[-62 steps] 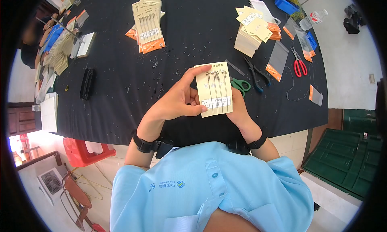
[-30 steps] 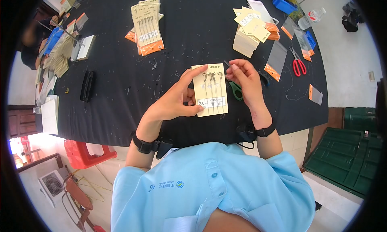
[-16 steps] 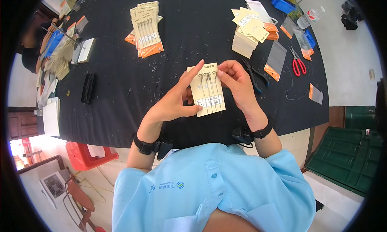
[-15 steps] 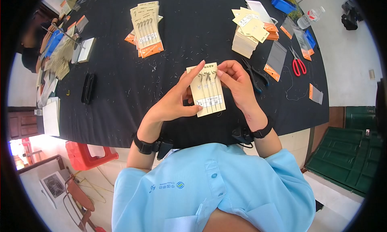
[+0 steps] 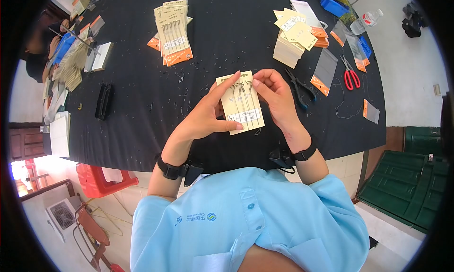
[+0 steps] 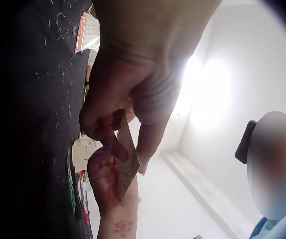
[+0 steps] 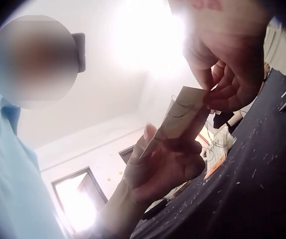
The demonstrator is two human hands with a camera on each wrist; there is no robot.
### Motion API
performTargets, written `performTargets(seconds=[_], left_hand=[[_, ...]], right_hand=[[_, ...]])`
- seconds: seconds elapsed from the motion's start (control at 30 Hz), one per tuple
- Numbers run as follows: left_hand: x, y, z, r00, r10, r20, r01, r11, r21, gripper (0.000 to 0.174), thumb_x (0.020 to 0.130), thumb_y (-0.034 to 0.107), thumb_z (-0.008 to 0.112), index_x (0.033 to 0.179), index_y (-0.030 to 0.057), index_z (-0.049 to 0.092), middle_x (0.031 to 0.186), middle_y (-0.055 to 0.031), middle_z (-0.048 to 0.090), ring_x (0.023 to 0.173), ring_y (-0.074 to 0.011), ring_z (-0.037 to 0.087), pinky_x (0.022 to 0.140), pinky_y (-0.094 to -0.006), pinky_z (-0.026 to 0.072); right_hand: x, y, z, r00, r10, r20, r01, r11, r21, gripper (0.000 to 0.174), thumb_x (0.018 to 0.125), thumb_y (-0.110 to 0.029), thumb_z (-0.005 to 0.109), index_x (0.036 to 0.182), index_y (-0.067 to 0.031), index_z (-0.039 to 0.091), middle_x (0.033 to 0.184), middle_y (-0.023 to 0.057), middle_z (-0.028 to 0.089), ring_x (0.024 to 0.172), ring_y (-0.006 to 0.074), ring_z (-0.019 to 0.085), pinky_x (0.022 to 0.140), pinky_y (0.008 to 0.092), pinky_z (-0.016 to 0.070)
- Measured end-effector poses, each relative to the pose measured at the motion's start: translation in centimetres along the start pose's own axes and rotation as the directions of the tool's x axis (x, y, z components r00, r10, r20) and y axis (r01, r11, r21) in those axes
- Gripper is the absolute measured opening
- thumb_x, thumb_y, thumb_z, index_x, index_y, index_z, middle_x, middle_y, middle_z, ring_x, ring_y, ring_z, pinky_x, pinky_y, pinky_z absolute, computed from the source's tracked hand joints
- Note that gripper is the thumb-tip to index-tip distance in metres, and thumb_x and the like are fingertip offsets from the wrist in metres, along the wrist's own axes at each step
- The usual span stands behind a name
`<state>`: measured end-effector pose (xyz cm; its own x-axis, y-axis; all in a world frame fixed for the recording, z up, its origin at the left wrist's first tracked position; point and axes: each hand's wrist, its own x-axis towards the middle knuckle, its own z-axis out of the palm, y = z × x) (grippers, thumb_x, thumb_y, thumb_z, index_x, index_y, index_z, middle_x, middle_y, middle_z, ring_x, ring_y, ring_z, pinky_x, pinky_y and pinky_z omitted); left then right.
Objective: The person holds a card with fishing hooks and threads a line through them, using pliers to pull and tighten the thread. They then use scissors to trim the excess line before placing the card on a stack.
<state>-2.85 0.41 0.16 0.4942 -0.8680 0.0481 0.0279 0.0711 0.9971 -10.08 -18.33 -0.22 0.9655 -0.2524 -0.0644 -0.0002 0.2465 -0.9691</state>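
Observation:
In the head view, my left hand (image 5: 203, 113) grips a cream card of fish hooks (image 5: 240, 100) at its left side, thumb on the printed face and other fingers behind. Several dark hooks lie along the card's far end, their thin lines running down towards me. My right hand (image 5: 278, 96) pinches at the far right corner of the card with thumb and forefinger. The right wrist view shows those fingertips (image 7: 210, 97) right at the card's edge, and loose line loops from the card (image 7: 178, 117). In the left wrist view the card (image 6: 128, 154) appears nearly edge-on between both hands.
Hook cards (image 5: 172, 33) are piled at the far left and blank cards (image 5: 288, 49) at the far right. Pliers (image 5: 300, 88), red-handled scissors (image 5: 351, 78) and clear sleeves (image 5: 325, 68) lie right. A black holder (image 5: 102, 101) sits left. Line scraps dot the black cloth.
My right hand came out from behind the card, moved to its right side, then back in to pinch its far right corner. The card shifted slightly left and tilted; my left hand kept its grip.

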Motion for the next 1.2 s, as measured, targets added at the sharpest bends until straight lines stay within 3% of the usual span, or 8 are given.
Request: performTargets(seconds=[0.1,0.17,0.2,0.27,0.37,0.57,0.9,1.2], left_hand=[[0.1,0.2,0.0,0.999,0.009,-0.040,-0.011,0.998,-0.064,0.101,0.064,-0.004,0.074,0.147,0.0141,0.020,0.130,-0.0109,0.032,0.125,-0.0230,0.040,0.100,-0.0376,0.0430],[0.0,0.2,-0.4,0.995,-0.027,-0.097,0.014,0.990,-0.137,0.102,0.064,-0.006,0.074,0.147,0.0135,0.019,0.131,-0.0112,0.031,0.126,-0.0235,0.039,0.101,-0.0375,0.0429],[0.0,0.3,-0.6,0.994,-0.014,-0.109,-0.002,0.989,-0.149,0.102,0.064,-0.005,0.075,0.147,0.0120,0.019,0.134,-0.0122,0.029,0.128,-0.0239,0.037,0.102,-0.0386,0.0415],[0.0,0.3,-0.8,0.992,0.008,-0.129,-0.027,0.988,-0.150,0.101,0.064,-0.005,0.075,0.147,0.0108,0.019,0.136,-0.0126,0.028,0.129,-0.0243,0.037,0.103,-0.0389,0.0404],[0.1,0.2,-0.9,0.988,0.016,-0.154,-0.042,0.986,-0.164,0.100,0.065,-0.004,0.075,0.147,0.0083,0.019,0.138,-0.0137,0.027,0.130,-0.0250,0.036,0.104,-0.0393,0.0385],[0.2,0.3,-0.8,0.986,-0.011,-0.166,-0.027,0.974,-0.227,0.100,0.066,-0.004,0.075,0.146,0.0066,0.017,0.139,-0.0154,0.028,0.129,-0.0247,0.037,0.104,-0.0394,0.0381],[0.2,0.5,-0.4,0.985,-0.019,-0.174,-0.023,0.971,-0.238,0.099,0.067,-0.004,0.074,0.146,0.0044,0.015,0.137,-0.0157,0.034,0.127,-0.0232,0.039,0.103,-0.0386,0.0388],[0.3,0.5,-0.5,0.976,-0.050,-0.210,-0.018,0.950,-0.312,0.099,0.067,-0.005,0.073,0.146,0.0023,0.014,0.137,-0.0158,0.035,0.127,-0.0226,0.040,0.103,-0.0366,0.0374]], right_hand=[[-0.2,-0.1,-0.1,0.996,0.094,-0.005,-0.093,0.990,0.101,0.024,0.091,-0.015,0.058,0.111,-0.0036,0.050,0.097,0.0060,0.061,0.090,0.0098,0.059,0.081,0.0254,0.0473],[-0.6,-0.2,-0.3,0.976,0.100,0.194,-0.153,0.947,0.284,0.050,0.090,-0.022,0.061,0.131,-0.0047,0.037,0.114,0.0107,0.058,0.106,0.0152,0.056,0.091,0.0307,0.0440],[-0.8,0.1,-0.5,0.975,0.102,0.198,-0.156,0.947,0.281,0.050,0.090,-0.022,0.061,0.131,-0.0047,0.037,0.114,0.0107,0.058,0.106,0.0152,0.056,0.091,0.0307,0.0440],[-1.1,0.8,-0.9,0.895,0.045,0.444,-0.172,0.954,0.248,0.078,0.083,-0.020,0.068,0.143,-0.0059,0.019,0.130,0.0136,0.049,0.122,0.0189,0.046,0.101,0.0345,0.0374],[-1.4,0.5,-0.5,0.891,0.028,0.453,-0.094,0.988,0.124,0.091,0.076,-0.010,0.072,0.146,-0.0061,0.014,0.133,0.0138,0.047,0.127,0.0199,0.042,0.103,0.0346,0.0355],[-1.6,-0.1,0.6,0.922,0.075,0.380,-0.157,0.969,0.190,0.091,0.072,0.002,0.069,0.146,-0.0064,0.016,0.138,0.0129,0.042,0.129,0.0211,0.040,0.105,0.0348,0.0335],[-1.6,0.7,0.5,0.935,0.095,0.343,-0.169,0.967,0.191,0.083,0.075,0.003,0.066,0.144,-0.0071,0.022,0.136,0.0106,0.044,0.126,0.0180,0.043,0.102,0.0332,0.0393],[-2.0,1.7,-0.6,0.913,0.170,0.371,-0.222,0.970,0.101,0.062,0.081,-0.001,0.065,0.137,-0.0046,0.037,0.131,0.0075,0.049,0.121,0.0156,0.047,0.098,0.0309,0.0416]])
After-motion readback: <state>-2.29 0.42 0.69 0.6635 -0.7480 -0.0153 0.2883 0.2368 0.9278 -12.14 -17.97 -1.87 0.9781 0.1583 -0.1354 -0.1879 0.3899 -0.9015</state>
